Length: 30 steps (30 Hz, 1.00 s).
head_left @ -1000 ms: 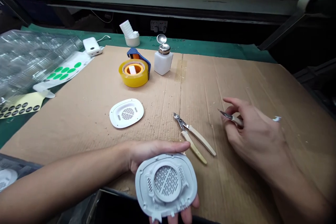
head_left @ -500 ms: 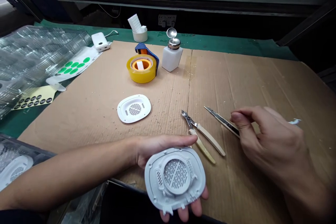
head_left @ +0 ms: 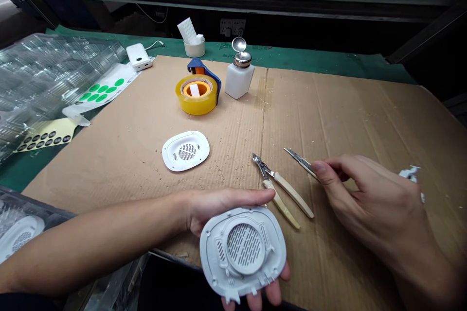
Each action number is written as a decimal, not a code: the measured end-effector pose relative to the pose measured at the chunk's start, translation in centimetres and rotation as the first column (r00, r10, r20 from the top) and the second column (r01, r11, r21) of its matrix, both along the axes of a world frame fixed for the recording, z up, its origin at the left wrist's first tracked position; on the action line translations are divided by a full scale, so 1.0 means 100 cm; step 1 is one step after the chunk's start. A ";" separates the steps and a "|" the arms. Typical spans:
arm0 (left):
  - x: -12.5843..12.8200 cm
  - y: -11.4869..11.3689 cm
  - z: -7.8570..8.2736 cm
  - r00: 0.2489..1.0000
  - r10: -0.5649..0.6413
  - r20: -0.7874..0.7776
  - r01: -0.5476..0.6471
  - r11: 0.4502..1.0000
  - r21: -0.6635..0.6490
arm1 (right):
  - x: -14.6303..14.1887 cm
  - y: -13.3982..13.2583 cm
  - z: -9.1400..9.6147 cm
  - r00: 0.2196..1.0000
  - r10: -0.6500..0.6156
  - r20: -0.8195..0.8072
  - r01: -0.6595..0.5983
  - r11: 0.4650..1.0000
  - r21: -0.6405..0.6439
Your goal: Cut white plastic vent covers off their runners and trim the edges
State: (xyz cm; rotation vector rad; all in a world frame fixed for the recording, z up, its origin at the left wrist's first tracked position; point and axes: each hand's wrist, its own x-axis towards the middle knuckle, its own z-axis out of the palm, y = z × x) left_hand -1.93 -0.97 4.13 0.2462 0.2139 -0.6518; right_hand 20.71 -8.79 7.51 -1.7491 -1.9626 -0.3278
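Observation:
My left hand [head_left: 219, 202] is palm up and supports a white plastic grille cover [head_left: 245, 248], its thumb above the upper edge and its fingertips showing below. The cover shows its ribbed side with a round slotted ring and small clips. My right hand [head_left: 368, 199] is closed, thumb and forefinger pinched at the handle of a slim utility knife [head_left: 301, 162] whose blade points away to the left. Most of the handle is hidden by the hand. Side cutters [head_left: 279, 187] lie between the two hands, jaws pointing away. A second white grille cover [head_left: 186, 151] lies on the cardboard.
Behind stand a yellow tape roll [head_left: 196, 104] with a blue dispenser and a white pump bottle [head_left: 239, 80], lid up. To the left are clear plastic trays [head_left: 47, 73] and green sticker sheets [head_left: 104, 90]. A white plastic scrap [head_left: 410, 173] shows behind my right hand.
My right hand has shifted slightly left along the knife, covering more of its handle and exposing more of the white scrap. The left hand and its cover have barely moved.

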 end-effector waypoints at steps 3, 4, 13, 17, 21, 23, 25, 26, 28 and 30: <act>-0.001 0.000 -0.002 0.996 -0.016 0.093 0.015 1.000 0.012 | 0.001 0.000 -0.001 1.000 0.018 0.011 -0.018 1.000 -0.009; -0.001 0.000 -0.001 0.992 -0.016 0.122 0.013 1.000 0.024 | 0.001 0.000 -0.001 1.000 0.021 0.013 -0.021 1.000 -0.011; -0.001 -0.001 0.004 0.985 -0.024 0.171 0.005 0.994 0.112 | -0.001 -0.002 -0.002 0.999 0.041 -0.027 -0.042 0.999 -0.030; -0.003 -0.001 -0.001 0.983 -0.024 0.183 0.006 0.995 0.100 | -0.002 -0.001 -0.001 0.997 0.037 -0.067 -0.041 0.998 -0.058; -0.001 -0.002 0.003 0.988 0.013 0.156 -0.034 0.991 0.128 | -0.008 -0.005 0.004 0.984 0.096 -0.151 -0.103 0.994 -0.036; 0.001 -0.004 0.005 0.990 0.059 0.126 -0.077 0.987 0.139 | -0.017 -0.012 0.008 0.949 0.211 -0.235 -0.230 0.972 -0.058; 0.004 -0.007 0.007 0.983 0.165 0.079 -0.176 0.969 0.173 | -0.028 -0.019 0.012 0.887 0.363 -0.284 -0.399 0.913 -0.079; 0.005 -0.009 0.007 0.972 0.231 0.050 -0.236 0.950 0.203 | -0.034 -0.022 0.013 0.857 0.432 -0.282 -0.470 0.879 -0.083; 0.008 -0.012 0.009 0.938 0.347 -0.005 -0.333 0.903 0.271 | -0.045 -0.026 0.013 0.812 0.535 -0.232 -0.565 0.821 -0.086; 0.009 -0.015 0.011 0.915 0.399 -0.050 -0.366 0.877 0.311 | -0.052 -0.026 0.013 0.798 0.577 -0.175 -0.597 0.796 -0.098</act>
